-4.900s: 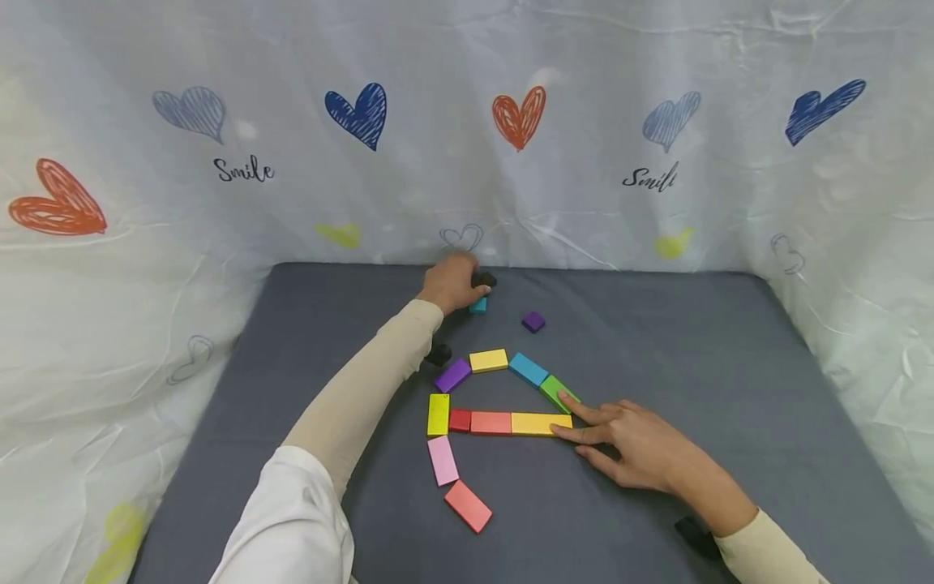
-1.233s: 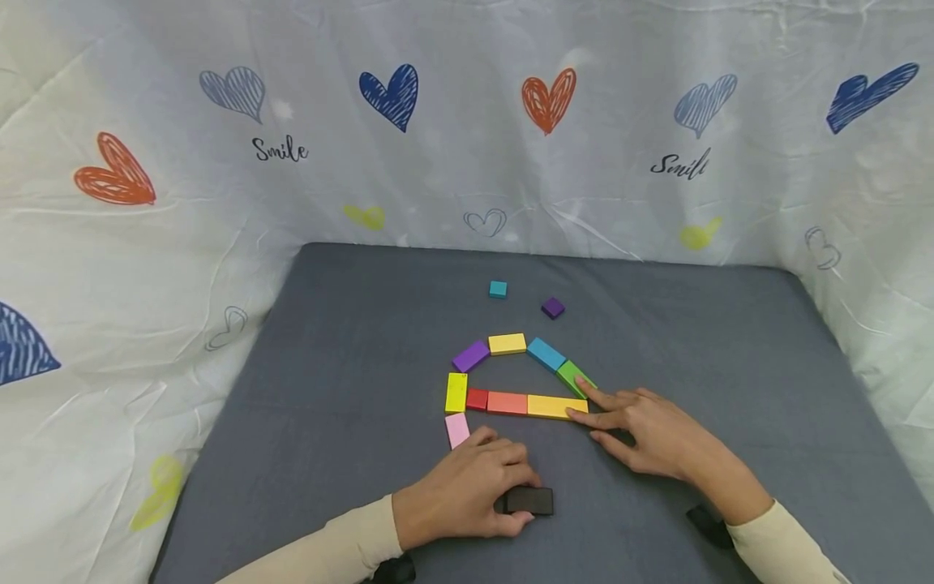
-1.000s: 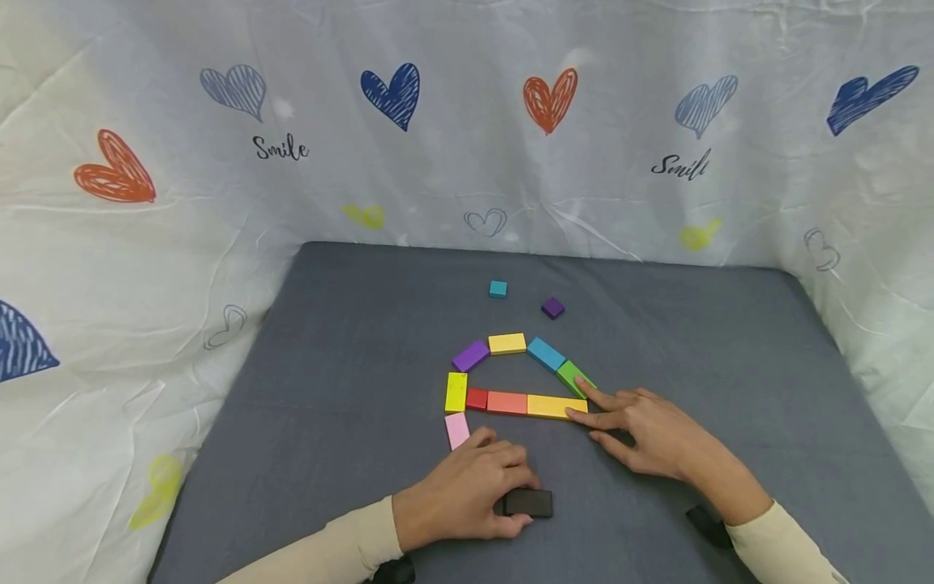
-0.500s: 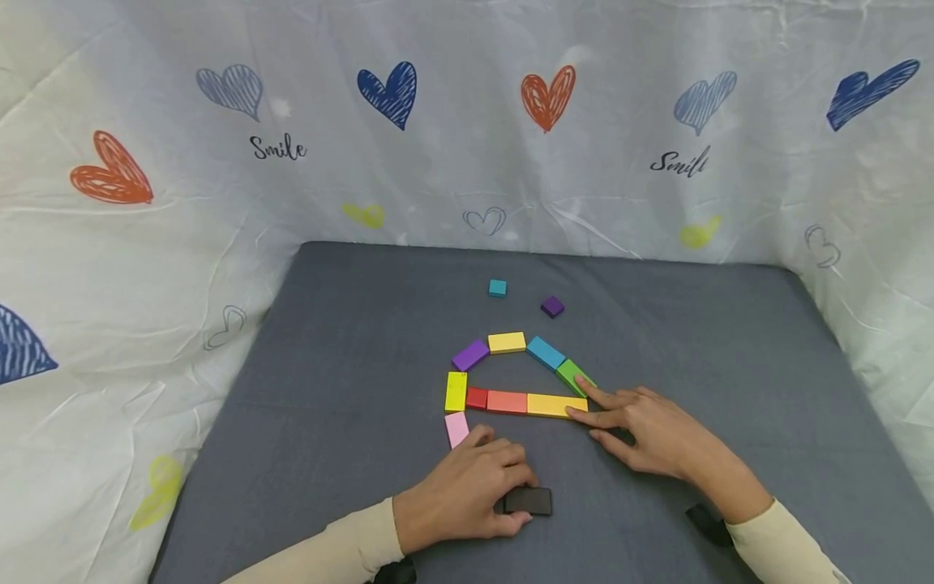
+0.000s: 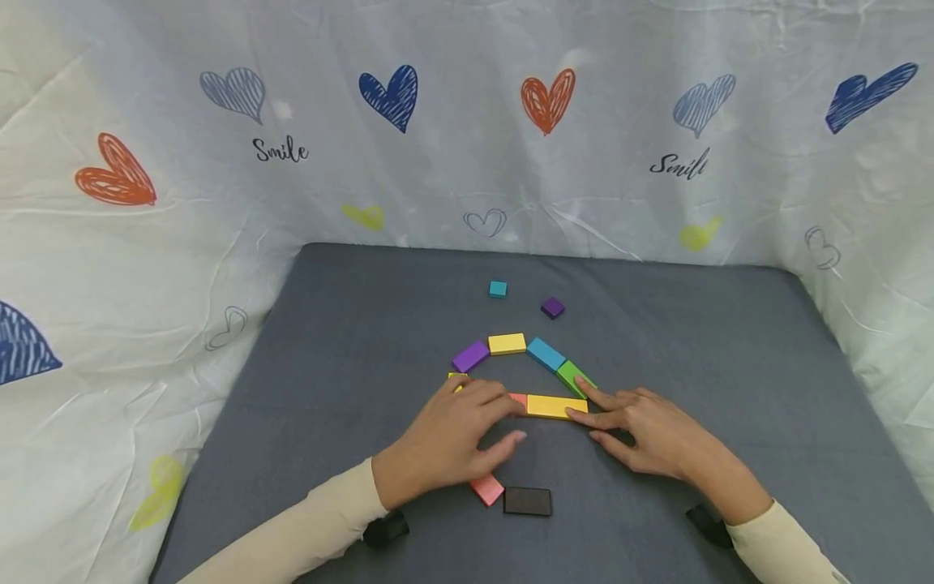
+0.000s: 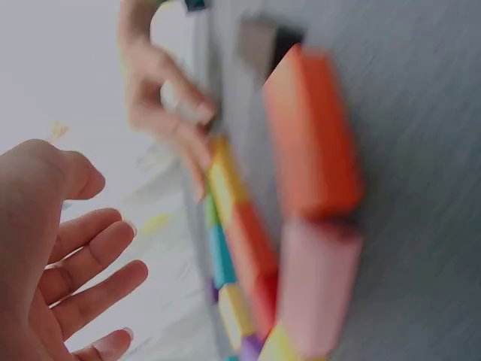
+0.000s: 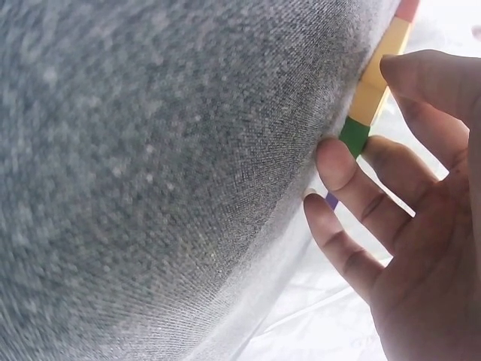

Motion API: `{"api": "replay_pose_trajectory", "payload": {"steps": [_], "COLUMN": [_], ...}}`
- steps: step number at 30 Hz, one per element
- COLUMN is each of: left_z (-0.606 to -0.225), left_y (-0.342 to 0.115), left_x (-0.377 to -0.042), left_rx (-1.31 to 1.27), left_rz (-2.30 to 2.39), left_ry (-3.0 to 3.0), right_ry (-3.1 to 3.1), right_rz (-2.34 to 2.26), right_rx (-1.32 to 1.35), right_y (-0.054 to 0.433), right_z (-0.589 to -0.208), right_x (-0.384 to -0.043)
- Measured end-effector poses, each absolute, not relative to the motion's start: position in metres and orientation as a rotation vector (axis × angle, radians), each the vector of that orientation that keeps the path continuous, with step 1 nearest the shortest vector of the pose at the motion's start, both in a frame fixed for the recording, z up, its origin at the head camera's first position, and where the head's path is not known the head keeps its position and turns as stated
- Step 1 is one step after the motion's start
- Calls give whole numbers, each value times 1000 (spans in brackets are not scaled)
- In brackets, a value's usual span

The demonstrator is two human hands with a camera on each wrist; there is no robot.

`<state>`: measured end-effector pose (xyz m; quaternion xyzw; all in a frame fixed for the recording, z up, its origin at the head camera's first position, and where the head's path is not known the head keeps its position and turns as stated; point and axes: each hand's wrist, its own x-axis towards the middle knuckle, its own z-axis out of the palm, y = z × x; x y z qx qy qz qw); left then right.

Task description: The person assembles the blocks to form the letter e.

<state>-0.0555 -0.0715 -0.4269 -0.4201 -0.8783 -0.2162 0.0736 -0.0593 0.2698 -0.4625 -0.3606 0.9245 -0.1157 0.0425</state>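
Note:
My left hand hovers over the left part of a figure of coloured blocks, holding nothing, its fingers spread in the left wrist view. It hides the pink block and red block in the head view. Below it lie a coral block and, touching or almost touching its end, a black block. My right hand rests with extended fingers on the long yellow-orange block and the green block. A blue block, a light yellow block and a purple block continue the arc.
A small teal block and a small dark purple block lie apart, beyond the arc. Grey cloth covers the table. A white curtain printed with hearts hangs behind and at the sides.
My left hand came from the far side with the black block, set it beside the coral block, let go and moved up and left. My right hand has stayed on its blocks.

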Motion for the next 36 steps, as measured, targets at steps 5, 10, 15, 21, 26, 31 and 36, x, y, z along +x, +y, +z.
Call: {"api": "replay_pose_trajectory", "payload": {"steps": [5, 10, 15, 21, 26, 31, 36], "left_z": [-399, -380, -377, -381, -389, -406, -424], "left_y": [-77, -79, -75, -67, -61, -58, -54], "left_x": [-98, -142, -176, -206, -226, -244, -257], "left_rx": [-1144, -1054, -1017, -950, -884, -833, -822], "left_rz": [-729, -841, -945, -1035, -980, -865, -753], "left_ry": [-2620, -2624, -2653, -2677, -2790, -2939, -3046], "right_ry": [2824, 2823, 2815, 2820, 2815, 2814, 2809], "right_rz": [-336, -343, -355, -360, -353, -359, -363], "right_rx": [-1102, -1106, -1099, -1104, -1092, -1090, -1089], "right_y": [270, 271, 271, 272, 273, 272, 271], "right_z": [-462, -462, -461, -461, -460, -460, -462], "right_x": [-60, -60, -59, -58, -59, -59, -58]}}
